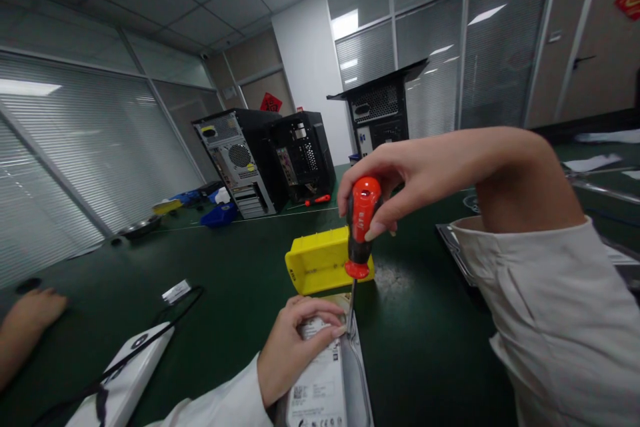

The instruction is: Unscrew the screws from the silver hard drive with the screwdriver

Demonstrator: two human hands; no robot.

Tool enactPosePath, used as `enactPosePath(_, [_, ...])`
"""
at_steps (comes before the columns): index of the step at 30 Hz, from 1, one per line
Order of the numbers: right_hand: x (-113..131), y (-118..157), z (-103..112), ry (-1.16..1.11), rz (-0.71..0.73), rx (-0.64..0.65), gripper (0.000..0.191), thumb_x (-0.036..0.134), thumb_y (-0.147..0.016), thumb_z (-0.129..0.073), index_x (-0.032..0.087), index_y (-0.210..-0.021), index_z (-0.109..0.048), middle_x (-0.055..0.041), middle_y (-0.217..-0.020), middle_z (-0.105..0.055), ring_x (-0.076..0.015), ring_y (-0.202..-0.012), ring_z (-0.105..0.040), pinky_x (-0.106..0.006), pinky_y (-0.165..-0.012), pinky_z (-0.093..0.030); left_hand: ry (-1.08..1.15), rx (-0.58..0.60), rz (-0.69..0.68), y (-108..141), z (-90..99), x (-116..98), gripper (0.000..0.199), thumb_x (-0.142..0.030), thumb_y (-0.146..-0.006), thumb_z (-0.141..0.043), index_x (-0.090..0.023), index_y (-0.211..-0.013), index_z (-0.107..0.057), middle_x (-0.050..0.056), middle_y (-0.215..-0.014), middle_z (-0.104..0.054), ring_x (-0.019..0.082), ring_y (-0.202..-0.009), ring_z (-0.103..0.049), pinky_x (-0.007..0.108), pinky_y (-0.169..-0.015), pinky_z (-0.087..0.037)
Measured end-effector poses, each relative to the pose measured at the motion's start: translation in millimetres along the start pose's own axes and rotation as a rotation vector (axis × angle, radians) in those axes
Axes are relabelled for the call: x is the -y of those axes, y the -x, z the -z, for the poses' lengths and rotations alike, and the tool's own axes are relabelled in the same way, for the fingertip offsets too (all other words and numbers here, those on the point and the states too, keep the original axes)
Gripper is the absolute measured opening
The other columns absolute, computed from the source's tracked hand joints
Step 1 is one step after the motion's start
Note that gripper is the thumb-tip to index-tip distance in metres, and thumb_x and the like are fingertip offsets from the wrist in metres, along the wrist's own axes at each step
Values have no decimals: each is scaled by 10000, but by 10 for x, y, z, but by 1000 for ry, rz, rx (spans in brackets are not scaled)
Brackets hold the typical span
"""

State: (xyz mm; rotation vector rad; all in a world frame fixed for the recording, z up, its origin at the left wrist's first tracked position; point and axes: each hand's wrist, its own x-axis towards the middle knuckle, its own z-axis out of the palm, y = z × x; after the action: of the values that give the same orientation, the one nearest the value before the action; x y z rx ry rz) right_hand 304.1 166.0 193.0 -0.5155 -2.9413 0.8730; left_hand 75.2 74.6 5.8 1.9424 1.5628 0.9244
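Observation:
My right hand (395,187) grips a red and black screwdriver (363,220) from above, its shaft pointing down. The tip meets the right edge of a hard drive (320,383) that lies label up on the green table. My left hand (303,343) rests on the drive's far end, thumb and fingertips drawn together beside the screwdriver's tip. Whether those fingertips pinch anything small is hidden. Just beyond the drive, a yellow plastic bin (320,260) sits tilted with its opening toward me.
Computer cases (250,160) stand at the back, a second screwdriver (318,200) near them. A white box-shaped device (127,373) with a black cable lies left. Another person's hand (35,313) is at the far left. A blue bin (219,215) stands farther back.

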Motion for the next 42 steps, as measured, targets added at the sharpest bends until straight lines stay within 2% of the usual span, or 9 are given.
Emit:
enactPosePath(8, [35,-16,-4,75,51,-50,494,448,-688,-621,188,-1102,-556,-25,-1063,-580,-120,-913,-568,-205,-733,-454,-38,21,13,-40,-15,-26,140,-209,-728,-647,-204,-863,-683,37,-871,-702,245,-895,-594,406,-872,-403])
enactPosePath(14, [30,-27,2,85,79,-36,484,448,-699,-616,184,-1100,-553,-20,-1068,-578,-109,-924,-563,-189,-731,-458,-20,35,42,-25,-5,-53,117,-195,-742,-628,-209,-845,-680,32,-926,-694,249,-938,-576,411,-887,-389])
enactPosePath(21, [31,-35,2,49,49,21,513,441,-712,-610,185,-1145,-507,-33,-1110,-564,-126,-938,-570,-215,-752,-474,4,33,58,-12,-15,-63,114,-200,-750,-630,-209,-853,-678,30,-912,-689,246,-935,-566,385,-867,-382])
enactPosePath(35, [35,-20,-7,57,38,-26,473,434,-705,-616,184,-1100,-541,-23,-1069,-584,-117,-915,-572,-203,-745,-462,15,21,49,4,-20,-64,105,-178,-747,-622,-207,-833,-673,31,-899,-683,248,-929,-546,370,-842,-351])
enactPosePath(42, [-15,29,7,39,-13,-20,453,419,-728,-597,201,-1119,-526,-11,-1031,-595,-115,-886,-583,-200,-713,-471,-15,25,1,11,31,30,129,-255,-780,-623,-239,-898,-675,17,-875,-671,241,-940,-539,362,-863,-353])
